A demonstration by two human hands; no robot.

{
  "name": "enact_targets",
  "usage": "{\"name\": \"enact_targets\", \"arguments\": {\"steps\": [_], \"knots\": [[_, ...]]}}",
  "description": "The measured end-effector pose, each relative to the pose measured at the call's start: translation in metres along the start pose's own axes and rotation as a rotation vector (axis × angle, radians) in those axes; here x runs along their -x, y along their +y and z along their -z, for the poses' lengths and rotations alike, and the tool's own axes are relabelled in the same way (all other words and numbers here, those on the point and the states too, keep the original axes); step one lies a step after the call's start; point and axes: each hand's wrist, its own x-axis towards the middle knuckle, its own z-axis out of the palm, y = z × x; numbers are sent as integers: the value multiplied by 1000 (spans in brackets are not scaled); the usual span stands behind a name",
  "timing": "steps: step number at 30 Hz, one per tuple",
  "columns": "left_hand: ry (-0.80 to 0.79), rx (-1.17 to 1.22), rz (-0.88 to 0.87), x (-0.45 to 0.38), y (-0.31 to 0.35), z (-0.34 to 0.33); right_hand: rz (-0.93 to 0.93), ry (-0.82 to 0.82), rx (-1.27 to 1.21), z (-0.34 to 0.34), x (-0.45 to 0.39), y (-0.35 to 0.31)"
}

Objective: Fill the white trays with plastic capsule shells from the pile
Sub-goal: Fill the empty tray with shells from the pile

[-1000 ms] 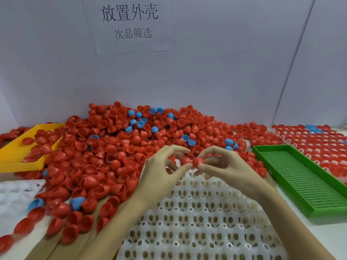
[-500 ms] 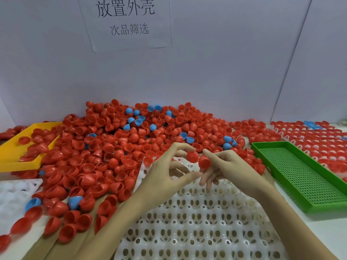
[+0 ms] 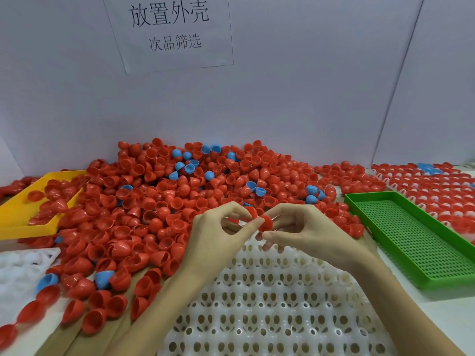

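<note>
Shell (image 3: 266, 223) pinched between my left hand (image 3: 218, 242) and right hand (image 3: 305, 233), fingers curled, over the tray (image 3: 270, 304) for seating.

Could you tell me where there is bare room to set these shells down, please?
The white tray below both hands shows only empty cups, and the green tray to its right is bare. The pile is crowded, spilling into the yellow tray; the far-right tray is full.
</note>
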Motion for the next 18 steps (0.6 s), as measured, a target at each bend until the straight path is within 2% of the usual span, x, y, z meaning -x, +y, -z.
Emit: {"name": "enact_targets", "arguments": {"steps": [2, 4, 6, 8, 11, 15, 18], "knots": [[-79, 114, 121, -5, 0, 4, 7, -12, 36, -1, 0, 3], [-81, 130, 157, -14, -2, 7, -2, -10, 51, 1, -1, 4], [11, -67, 76, -27, -10, 9, -4, 82, 89, 7, -2, 4], [33, -300, -47, -43, -18, 8, -4, 219, 121, 16, -1, 6], [-91, -538, -138, -62, -27, 3, -32, 319, 127, 25, 0, 10], [-328, -839, -239, -72, -35, -13, -36, 338, 90, 31, 2, 11], [-421, -1006, -307, -75, -39, -19, -34, 341, 60, 31, 1, 12]]}}
